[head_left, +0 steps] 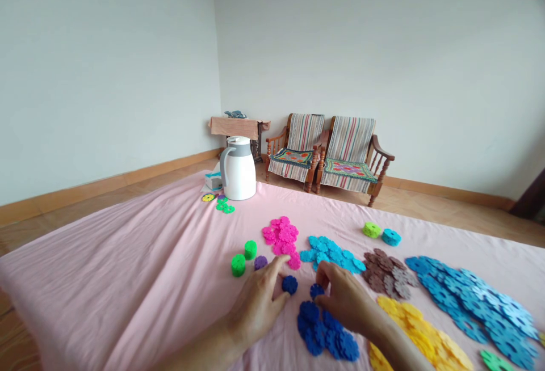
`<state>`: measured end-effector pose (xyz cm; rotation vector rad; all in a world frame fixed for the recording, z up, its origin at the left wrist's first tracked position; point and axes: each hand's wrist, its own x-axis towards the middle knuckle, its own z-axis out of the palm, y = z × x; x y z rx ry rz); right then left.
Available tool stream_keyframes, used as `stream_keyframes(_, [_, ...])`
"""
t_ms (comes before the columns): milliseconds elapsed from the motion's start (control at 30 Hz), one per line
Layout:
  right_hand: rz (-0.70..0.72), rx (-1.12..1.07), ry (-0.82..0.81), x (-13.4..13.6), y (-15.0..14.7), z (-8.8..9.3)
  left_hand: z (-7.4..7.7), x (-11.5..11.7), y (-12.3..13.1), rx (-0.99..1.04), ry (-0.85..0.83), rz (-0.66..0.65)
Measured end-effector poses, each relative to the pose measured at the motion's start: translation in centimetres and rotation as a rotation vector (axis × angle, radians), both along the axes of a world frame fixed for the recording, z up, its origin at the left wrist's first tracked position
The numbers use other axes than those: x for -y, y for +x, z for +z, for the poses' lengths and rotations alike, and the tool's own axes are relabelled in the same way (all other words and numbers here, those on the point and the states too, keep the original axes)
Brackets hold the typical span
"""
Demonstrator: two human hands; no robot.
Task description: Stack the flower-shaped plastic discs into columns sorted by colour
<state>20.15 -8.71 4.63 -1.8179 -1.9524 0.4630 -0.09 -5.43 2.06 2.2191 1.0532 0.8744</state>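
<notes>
My left hand (pixel 261 297) is over the pink cloth, thumb and forefinger spread apart. Just beside its fingertips lies a dark blue notched plastic disc (pixel 290 285); whether the thumb touches it is hard to tell. My right hand (pixel 343 297) pinches another dark blue disc (pixel 315 290) between thumb and fingers. Below it is a loose pile of dark blue discs (pixel 326 334). Partly behind my left hand is a purple stack of discs (pixel 260 262), with two green stacks (pixel 238 265) to its left.
Beyond my hands lie pink discs (pixel 282 236) and light blue discs (pixel 332 253). Brown discs (pixel 385 272), yellow discs (pixel 419 331) and large blue discs (pixel 477 303) spread to the right. A white jug (pixel 239 172) stands at the far edge, before two wooden chairs (pixel 351 150).
</notes>
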Motion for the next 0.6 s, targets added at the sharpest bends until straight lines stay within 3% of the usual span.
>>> stream_keyframes(133, [-0.042, -0.258, -0.010, -0.7, -1.1, 0.7, 0.4, 0.1, 0.0, -0.007, -0.024, -0.015])
stream_keyframes(300, [-0.081, -0.538, 0.013, -1.4, -3.0, -0.5, 0.6, 0.1, 0.1, -0.008, -0.037, -0.021])
stream_keyframes(467, [-0.083, -0.539, 0.013, -1.6, -3.6, -1.5, 0.4, 0.0, 0.1, 0.005, -0.045, -0.025])
stream_keyframes(600, [-0.103, -0.442, 0.023, -1.3, -3.1, -0.8, 0.3, 0.0, 0.1, 0.019, -0.042, -0.024])
